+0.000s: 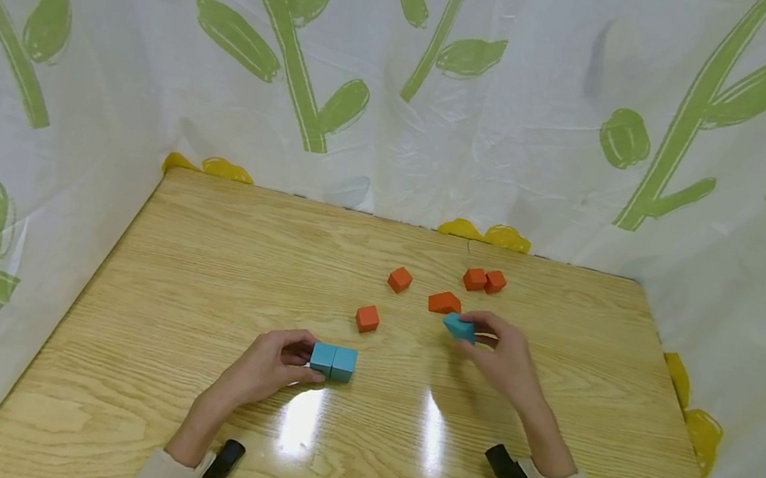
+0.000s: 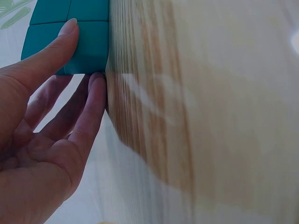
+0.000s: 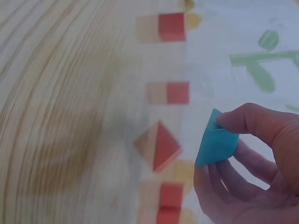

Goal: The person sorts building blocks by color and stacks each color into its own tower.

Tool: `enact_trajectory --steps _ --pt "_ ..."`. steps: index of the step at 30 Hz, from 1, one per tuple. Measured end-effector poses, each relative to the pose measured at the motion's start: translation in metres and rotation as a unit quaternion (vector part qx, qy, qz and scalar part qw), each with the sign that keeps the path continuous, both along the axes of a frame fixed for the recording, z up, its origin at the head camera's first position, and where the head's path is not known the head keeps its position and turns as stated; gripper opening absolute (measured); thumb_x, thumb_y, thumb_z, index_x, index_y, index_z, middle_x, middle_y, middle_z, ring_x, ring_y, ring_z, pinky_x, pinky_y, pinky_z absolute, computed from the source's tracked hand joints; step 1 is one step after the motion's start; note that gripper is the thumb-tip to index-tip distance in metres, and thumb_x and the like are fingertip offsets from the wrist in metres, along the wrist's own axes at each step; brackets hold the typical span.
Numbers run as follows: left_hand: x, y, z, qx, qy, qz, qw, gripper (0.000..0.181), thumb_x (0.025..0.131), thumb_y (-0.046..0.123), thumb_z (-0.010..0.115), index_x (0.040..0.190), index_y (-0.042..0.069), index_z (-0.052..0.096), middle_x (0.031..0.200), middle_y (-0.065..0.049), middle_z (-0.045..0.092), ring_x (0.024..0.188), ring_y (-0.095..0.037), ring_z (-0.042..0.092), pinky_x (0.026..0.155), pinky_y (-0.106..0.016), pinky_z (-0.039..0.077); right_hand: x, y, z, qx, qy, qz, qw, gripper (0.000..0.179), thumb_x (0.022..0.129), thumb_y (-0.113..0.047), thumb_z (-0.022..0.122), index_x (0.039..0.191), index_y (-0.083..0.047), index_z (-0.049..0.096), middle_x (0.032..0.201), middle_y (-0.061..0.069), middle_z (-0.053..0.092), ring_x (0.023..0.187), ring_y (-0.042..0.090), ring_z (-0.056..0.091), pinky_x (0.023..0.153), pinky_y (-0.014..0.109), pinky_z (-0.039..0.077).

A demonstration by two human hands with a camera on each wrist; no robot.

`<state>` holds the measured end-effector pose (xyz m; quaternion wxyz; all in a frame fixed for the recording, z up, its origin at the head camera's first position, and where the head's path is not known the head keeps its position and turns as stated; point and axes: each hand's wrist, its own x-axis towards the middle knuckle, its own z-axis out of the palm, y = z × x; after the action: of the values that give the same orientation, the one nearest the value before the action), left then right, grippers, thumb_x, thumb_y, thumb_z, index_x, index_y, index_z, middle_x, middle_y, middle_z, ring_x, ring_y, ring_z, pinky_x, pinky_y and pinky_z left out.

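My left hand (image 1: 265, 369) grips the near left end of a group of blue cubes (image 1: 343, 363) that stands on the table. In the left wrist view the thumb lies on the front of these blue cubes (image 2: 88, 44), which sit side by side and two high, with fingers at their left side. Over the table to the right, my right hand (image 1: 501, 359) pinches a blue triangular block (image 1: 461, 327) between thumb and fingers. The right wrist view shows this triangular block (image 3: 219, 143) raised off the tabletop. Just behind it in the head view lies a red triangular block (image 1: 444, 303).
A red cube (image 1: 367, 318) sits behind the blue cubes, and another red cube (image 1: 400, 279) stands farther back. Two more red cubes (image 1: 475, 280) are close together at the back right. Patterned white cloth (image 1: 398, 148) walls the wooden table (image 1: 212, 261).
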<state>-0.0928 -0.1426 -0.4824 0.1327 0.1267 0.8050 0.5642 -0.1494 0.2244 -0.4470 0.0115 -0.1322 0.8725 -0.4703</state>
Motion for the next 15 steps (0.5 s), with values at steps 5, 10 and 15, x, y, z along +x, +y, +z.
enact_trajectory --steps 5,10,15 --pt "0.000 -0.001 0.000 -0.002 0.001 0.002 1.0000 0.028 0.088 0.005 0.082 0.113 0.002 0.070 0.109 -0.012 0.069 0.100 -0.025 0.069 0.085 -0.027 0.059 0.004 -0.014 0.005 -0.019 -0.003 0.025 0.9995 0.030 0.092 0.002 0.074 0.121 -0.001 0.069 0.122 0.018 0.068 0.110 0.034 0.065 0.097 0.047 0.056" --pt "0.000 0.000 0.000 -0.004 -0.007 0.005 1.0000 0.028 0.087 0.004 0.082 0.113 0.003 0.070 0.109 -0.011 0.069 0.100 -0.025 0.069 0.085 -0.026 0.059 0.009 -0.029 0.013 -0.043 -0.003 0.057 0.9975 0.030 0.092 0.003 0.074 0.121 -0.003 0.070 0.124 0.015 0.068 0.112 0.031 0.064 0.097 0.043 0.056" --pt "-0.001 0.001 0.000 -0.003 -0.008 0.001 1.0000 0.027 0.088 0.005 0.081 0.113 0.004 0.070 0.108 -0.009 0.069 0.099 -0.025 0.069 0.084 -0.027 0.059 0.014 -0.045 0.016 -0.058 -0.003 0.090 0.9943 0.032 0.091 0.005 0.074 0.122 -0.004 0.069 0.124 0.013 0.067 0.113 0.031 0.064 0.099 0.043 0.055"
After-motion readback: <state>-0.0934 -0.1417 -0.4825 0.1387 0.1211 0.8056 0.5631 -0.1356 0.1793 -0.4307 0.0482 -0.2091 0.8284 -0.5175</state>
